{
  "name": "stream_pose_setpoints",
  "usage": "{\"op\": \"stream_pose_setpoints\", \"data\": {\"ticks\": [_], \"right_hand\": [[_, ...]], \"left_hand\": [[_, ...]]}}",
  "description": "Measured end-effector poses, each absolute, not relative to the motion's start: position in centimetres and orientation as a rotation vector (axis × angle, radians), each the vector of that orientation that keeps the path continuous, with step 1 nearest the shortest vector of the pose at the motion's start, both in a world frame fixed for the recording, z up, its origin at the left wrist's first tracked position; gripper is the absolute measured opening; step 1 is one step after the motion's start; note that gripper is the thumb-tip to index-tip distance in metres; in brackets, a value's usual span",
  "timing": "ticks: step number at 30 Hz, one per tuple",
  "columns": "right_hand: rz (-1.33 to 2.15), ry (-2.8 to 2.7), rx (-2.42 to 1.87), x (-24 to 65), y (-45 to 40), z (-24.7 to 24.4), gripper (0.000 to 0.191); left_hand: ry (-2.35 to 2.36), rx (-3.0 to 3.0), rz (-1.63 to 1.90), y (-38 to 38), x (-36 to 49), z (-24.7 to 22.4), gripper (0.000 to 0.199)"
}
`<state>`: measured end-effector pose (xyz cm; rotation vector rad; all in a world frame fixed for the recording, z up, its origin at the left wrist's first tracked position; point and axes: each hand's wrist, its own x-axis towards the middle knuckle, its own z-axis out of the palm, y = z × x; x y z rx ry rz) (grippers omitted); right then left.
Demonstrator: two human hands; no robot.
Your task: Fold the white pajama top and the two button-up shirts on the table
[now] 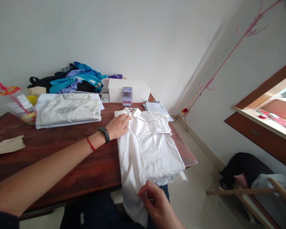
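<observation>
A white striped shirt [154,152] lies partly folded on the dark wooden table, its collar toward the wall. One sleeve is laid across its upper part, and the lower end hangs over the table's front edge. My left hand [120,125], with a black wristband and a red string at the wrist, is on the shirt's left shoulder beside the collar, its bent fingers closed on the cloth. Lower down, my right hand [156,200] is closed in a pinch on the shirt's side, just beyond the table edge.
Folded light clothes [70,109] lie at the left beside a clear plastic cup [20,106]. Behind them is a heap of dark and blue clothes [78,78]. A white box [114,90] and a folded pale-blue garment [158,108] are at the back. A pink coat stand [211,81] leans right.
</observation>
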<state>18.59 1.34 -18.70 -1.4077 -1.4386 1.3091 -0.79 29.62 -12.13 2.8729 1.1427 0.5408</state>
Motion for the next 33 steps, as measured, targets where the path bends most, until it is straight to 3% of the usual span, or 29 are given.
{"op": "stream_pose_setpoints", "data": {"ticks": [3, 8, 18, 26, 33], "right_hand": [[1.245, -1.407, -1.381, 18.3, 1.4, -19.5, 0.020], [1.286, -1.353, -1.372, 17.8, 0.8, -21.7, 0.025], [1.266, -1.428, -1.304, 19.9, -1.1, -22.5, 0.038], [1.438, -1.332, -1.317, 19.4, -2.3, -25.7, 0.056], [1.224, -1.679, -1.457, 21.4, -4.4, -24.0, 0.047]], "left_hand": [[1.154, 2.765, 0.540, 24.1, -2.4, -12.3, 0.046], [1.119, 2.688, 0.128, 17.8, -4.6, -15.3, 0.081], [1.153, 2.621, 0.023, 17.2, -5.1, -16.1, 0.110], [1.243, 2.546, 0.168, 15.0, -5.6, -16.4, 0.098], [1.255, 2.554, 0.163, 13.4, -5.9, -16.8, 0.088]]}}
